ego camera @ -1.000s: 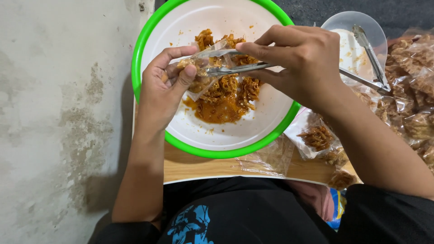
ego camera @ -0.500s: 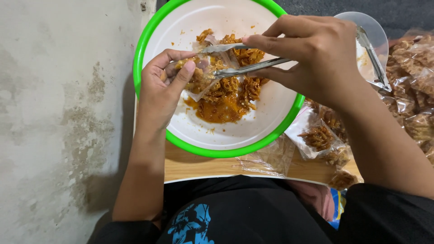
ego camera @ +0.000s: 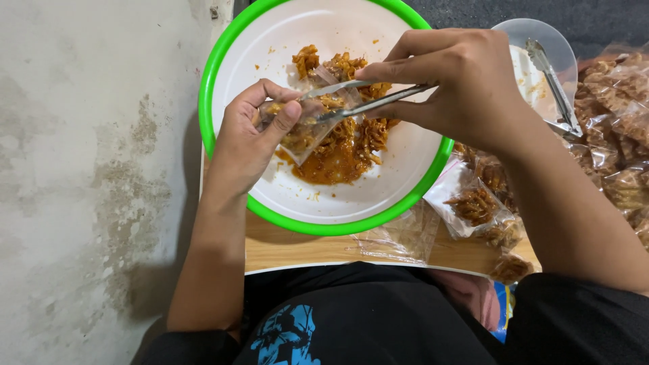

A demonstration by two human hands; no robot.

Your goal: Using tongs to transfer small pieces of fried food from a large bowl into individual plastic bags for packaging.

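The small clear plastic bag sits just left of the frame's centre, held open over the white bowl with the green rim, and I pinch its mouth between the thumb and fingers of my left hand. My right hand is clenched around a pair of metal tongs, whose tips now reach into the mouth of the bag; half a second ago they lay slightly higher and more level across the bowl, so the tips have dipped toward the opening, and my right hand has slid a little toward the upper middle of the frame. I judge from this that a portion of the orange-brown snack mix is going in; whether the tips carry any, I cannot tell. The rest of the mix lies heaped in the bowl beneath the bag. The bowl rests on a wooden board across my lap. At the lower right lie filled small bags and one empty bag; at the upper right a clear lid holds a second pair of tongs. Bare concrete fills the left of the frame.
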